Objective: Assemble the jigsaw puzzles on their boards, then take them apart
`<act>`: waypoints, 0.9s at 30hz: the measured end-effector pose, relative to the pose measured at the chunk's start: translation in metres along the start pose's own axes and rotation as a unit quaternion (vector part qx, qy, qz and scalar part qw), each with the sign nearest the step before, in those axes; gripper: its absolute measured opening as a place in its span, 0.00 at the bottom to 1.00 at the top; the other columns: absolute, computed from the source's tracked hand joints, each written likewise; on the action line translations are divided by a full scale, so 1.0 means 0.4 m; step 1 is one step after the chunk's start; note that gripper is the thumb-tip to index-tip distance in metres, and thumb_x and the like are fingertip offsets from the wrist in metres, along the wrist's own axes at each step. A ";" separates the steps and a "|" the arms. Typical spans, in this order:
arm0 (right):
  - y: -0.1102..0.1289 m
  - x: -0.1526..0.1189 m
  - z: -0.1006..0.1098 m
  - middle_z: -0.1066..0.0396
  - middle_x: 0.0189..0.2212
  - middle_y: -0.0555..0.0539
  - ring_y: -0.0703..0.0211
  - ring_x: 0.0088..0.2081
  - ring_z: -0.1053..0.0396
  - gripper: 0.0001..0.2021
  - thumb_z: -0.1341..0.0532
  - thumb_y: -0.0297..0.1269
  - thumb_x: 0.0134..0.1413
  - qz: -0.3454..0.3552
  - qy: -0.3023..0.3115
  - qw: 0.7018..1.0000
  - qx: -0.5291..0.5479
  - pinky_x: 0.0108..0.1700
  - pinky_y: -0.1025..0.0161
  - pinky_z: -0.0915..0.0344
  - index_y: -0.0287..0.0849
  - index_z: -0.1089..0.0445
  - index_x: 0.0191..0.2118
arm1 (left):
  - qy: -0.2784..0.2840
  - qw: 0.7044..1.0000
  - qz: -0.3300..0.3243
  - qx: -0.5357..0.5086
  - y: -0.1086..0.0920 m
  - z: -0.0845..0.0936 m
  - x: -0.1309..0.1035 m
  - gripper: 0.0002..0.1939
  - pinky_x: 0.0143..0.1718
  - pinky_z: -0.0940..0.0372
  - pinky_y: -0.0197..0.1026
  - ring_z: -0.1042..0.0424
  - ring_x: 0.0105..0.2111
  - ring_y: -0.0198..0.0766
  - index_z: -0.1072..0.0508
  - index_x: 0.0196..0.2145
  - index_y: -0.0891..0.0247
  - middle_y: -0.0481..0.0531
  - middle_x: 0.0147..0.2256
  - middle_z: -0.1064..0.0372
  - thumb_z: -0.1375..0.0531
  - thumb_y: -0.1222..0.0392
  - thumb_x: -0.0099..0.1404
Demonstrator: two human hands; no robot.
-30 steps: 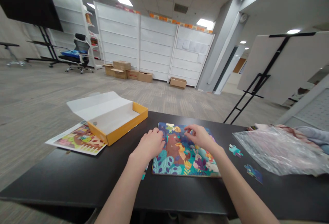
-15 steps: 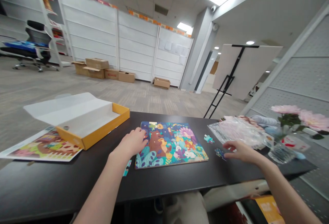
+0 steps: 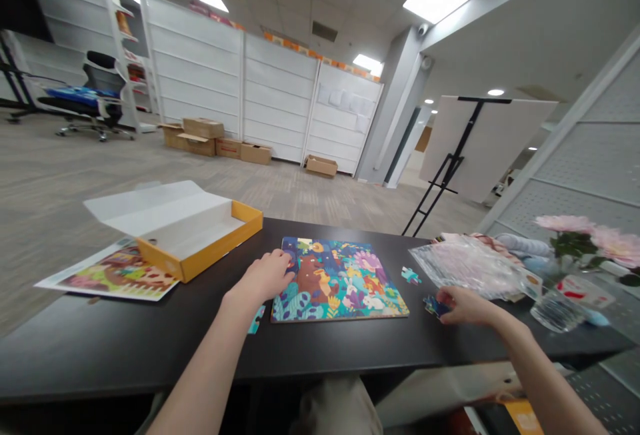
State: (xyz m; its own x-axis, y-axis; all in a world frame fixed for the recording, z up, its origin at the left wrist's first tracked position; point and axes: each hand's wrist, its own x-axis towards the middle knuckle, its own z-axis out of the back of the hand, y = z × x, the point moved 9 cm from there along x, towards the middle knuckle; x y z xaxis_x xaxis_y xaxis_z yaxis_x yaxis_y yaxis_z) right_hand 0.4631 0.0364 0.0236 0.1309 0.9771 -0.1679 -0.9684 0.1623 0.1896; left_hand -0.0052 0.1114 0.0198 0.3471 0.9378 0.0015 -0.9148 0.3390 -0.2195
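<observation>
A colourful jigsaw puzzle (image 3: 340, 282) with a bear, rabbits and flowers lies on the black table. My left hand (image 3: 267, 275) rests at its upper left edge, palm down, fingers loosely stretched onto the border. Right of the puzzle, my right hand (image 3: 463, 306) has thumb and fingers closed on a dark blue puzzle piece (image 3: 439, 307), low over the tabletop; the fingers partly cover it. Farther back lies a teal puzzle piece (image 3: 411, 276). Beneath my left wrist, another teal piece (image 3: 257, 320) shows in part.
An open yellow box (image 3: 210, 248) with a white lid stands at left, partly over a picture sheet (image 3: 115, 275). At right are a clear plastic bag (image 3: 470, 265) and a glass vase (image 3: 557, 308) with pink flowers. The table's front edge (image 3: 280, 376) runs near my lap.
My right hand's fingers have closed on the dark blue piece they were hovering beside. My left hand stays at the puzzle's edge. The whole view has shifted slightly.
</observation>
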 end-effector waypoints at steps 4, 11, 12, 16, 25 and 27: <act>0.066 0.000 0.024 0.30 0.23 0.51 0.56 0.29 0.33 0.12 0.32 0.40 0.34 0.039 -0.008 0.996 0.078 0.32 0.62 0.38 0.44 0.34 0.25 | -0.002 1.000 -0.004 -0.003 -0.003 0.006 -0.014 0.19 0.49 0.32 0.54 0.29 0.52 0.55 0.29 0.54 0.65 0.63 0.55 0.33 0.46 0.57 0.69; 0.376 0.035 0.080 0.27 0.34 0.47 0.57 0.35 0.29 0.18 0.33 0.52 0.51 0.212 0.025 0.919 0.331 0.35 0.63 0.33 0.44 0.30 0.39 | -0.024 1.000 -0.002 -0.011 0.004 -0.002 -0.013 0.20 0.50 0.32 0.54 0.29 0.53 0.55 0.30 0.56 0.63 0.63 0.57 0.33 0.45 0.56 0.69; 0.424 0.052 0.077 0.27 0.35 0.46 0.58 0.35 0.29 0.19 0.32 0.52 0.50 0.224 0.035 0.910 0.348 0.35 0.63 0.33 0.43 0.30 0.40 | -0.027 1.000 -0.002 -0.015 0.006 -0.002 -0.013 0.20 0.51 0.32 0.54 0.29 0.53 0.55 0.30 0.56 0.63 0.63 0.57 0.33 0.44 0.55 0.68; 0.597 0.135 0.031 0.26 0.32 0.48 0.59 0.34 0.27 0.23 0.27 0.49 0.44 0.251 0.066 0.869 0.421 0.37 0.62 0.31 0.42 0.30 0.43 | -0.046 0.998 0.000 -0.048 0.011 0.012 -0.017 0.17 0.49 0.31 0.51 0.27 0.51 0.53 0.26 0.52 0.61 0.60 0.53 0.29 0.43 0.56 0.67; 0.793 0.227 -0.094 0.23 0.33 0.48 0.60 0.32 0.28 0.18 0.29 0.47 0.47 0.293 0.078 0.835 0.459 0.35 0.62 0.32 0.40 0.24 0.41 | -0.153 0.949 -0.022 -0.276 0.025 0.057 0.009 0.11 0.45 0.30 0.40 0.22 0.42 0.43 0.23 0.43 0.62 0.55 0.42 0.22 0.42 0.64 0.65; 0.802 0.220 -0.103 0.23 0.33 0.47 0.60 0.33 0.27 0.18 0.29 0.46 0.48 0.299 0.084 0.830 0.464 0.37 0.61 0.31 0.40 0.24 0.42 | -0.149 0.926 -0.028 -0.346 0.015 0.048 0.022 0.10 0.43 0.29 0.38 0.21 0.40 0.40 0.24 0.43 0.63 0.55 0.40 0.21 0.42 0.65 0.64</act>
State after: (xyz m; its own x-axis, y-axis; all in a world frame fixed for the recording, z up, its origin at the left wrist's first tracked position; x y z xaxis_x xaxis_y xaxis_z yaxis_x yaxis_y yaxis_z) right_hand 0.1552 0.1689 0.0298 -0.4206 0.9010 0.1068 -0.2592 -0.2321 0.9375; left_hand -0.0117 0.1230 0.0371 0.2233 0.9345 0.2772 -0.5098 0.3544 -0.7839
